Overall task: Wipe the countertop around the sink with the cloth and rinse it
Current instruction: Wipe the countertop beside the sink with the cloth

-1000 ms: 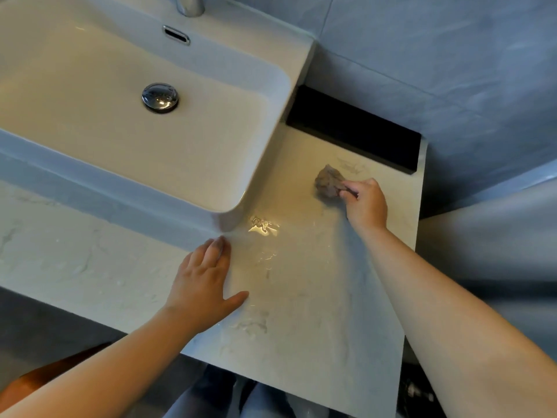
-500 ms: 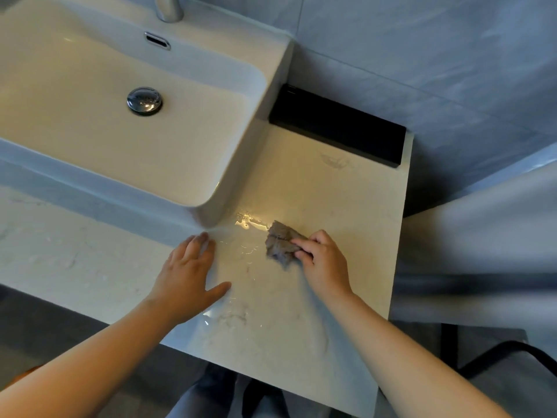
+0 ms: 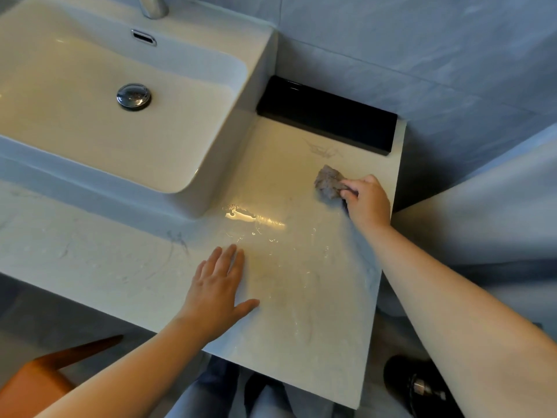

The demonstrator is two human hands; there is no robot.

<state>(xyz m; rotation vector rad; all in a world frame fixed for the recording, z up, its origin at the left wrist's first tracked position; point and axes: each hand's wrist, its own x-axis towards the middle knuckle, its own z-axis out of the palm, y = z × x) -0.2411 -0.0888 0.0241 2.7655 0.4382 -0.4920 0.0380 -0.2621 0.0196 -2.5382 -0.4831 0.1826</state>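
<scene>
A pale marble countertop [image 3: 301, 312] runs under and to the right of a white vessel sink [image 3: 253, 95]. My right hand [image 3: 366, 200] grips a small bunched grey cloth [image 3: 328, 182] and holds it on the counter near the right edge, a little in front of the black strip at the back. My left hand [image 3: 218, 286] rests flat on the counter near the front, fingers straight and together, thumb spread. A wet sheen [image 3: 256, 218] glistens on the surface between the two hands.
A black rectangular strip [image 3: 325, 116] lies along the wall at the counter's back. A chrome tap [image 3: 152, 6] and drain plug [image 3: 133, 96] belong to the sink. An orange stool [image 3: 45, 378] stands low on the left, a dark object [image 3: 419, 387] on the floor at right.
My right hand has swept the cloth from the counter's middle, near the sink corner, back out toward the far right edge. My left hand stays flat in about the same place.
</scene>
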